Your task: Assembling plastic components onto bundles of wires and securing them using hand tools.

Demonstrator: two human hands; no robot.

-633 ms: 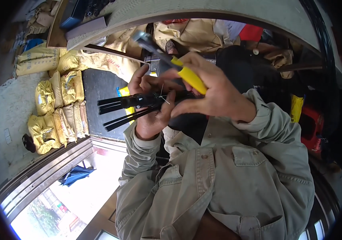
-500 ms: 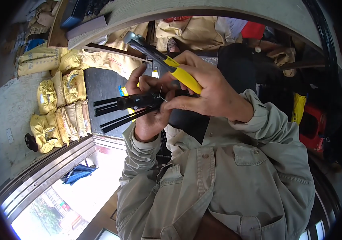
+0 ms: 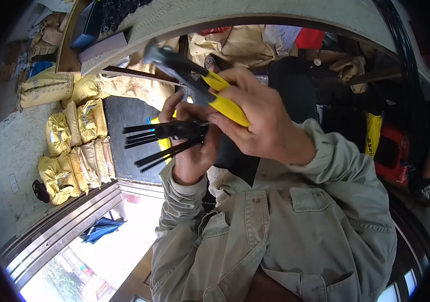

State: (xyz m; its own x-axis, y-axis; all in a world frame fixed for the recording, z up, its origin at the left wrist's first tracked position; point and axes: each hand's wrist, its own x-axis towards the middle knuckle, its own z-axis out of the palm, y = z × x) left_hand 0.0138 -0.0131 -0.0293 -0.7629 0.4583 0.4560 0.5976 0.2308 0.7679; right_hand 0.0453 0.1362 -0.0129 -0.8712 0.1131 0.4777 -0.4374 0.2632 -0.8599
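1. Head view, looking down through a wide fisheye lens at a person's two bare hands, held close together near the middle of the picture.
2. Left hand point(image 3: 192, 151) is curled closed around a bundle of black cables point(image 3: 162, 138), gripping it at the right end; the loose ends fan out to the left, well clear of the fingers.
3. Right hand point(image 3: 260, 121) is closed around the yellow handles of a pair of pliers point(image 3: 194, 78), with the fingers wrapped over the grips.
4. Grey metal head of the pliers points up and to the left, above the left hand; whether its tip is open cannot be told.
5. Right fingertips sit just beside the left thumb, over the spot where the cable bundle is gripped.
6. Both forearms wear the sleeves of a grey-green work shirt point(image 3: 295, 236) with chest pockets, which fills the lower half of the picture.
7. Yellow sacks point(image 3: 76, 146) are stacked in rows at the left, on pale ground, beside a dark mat point(image 3: 129, 136).
8. Blue cloth point(image 3: 99, 229) lies lower left, near a metal rail point(image 3: 59, 226).
9. Red and yellow items show at the far right, too dim to identify.
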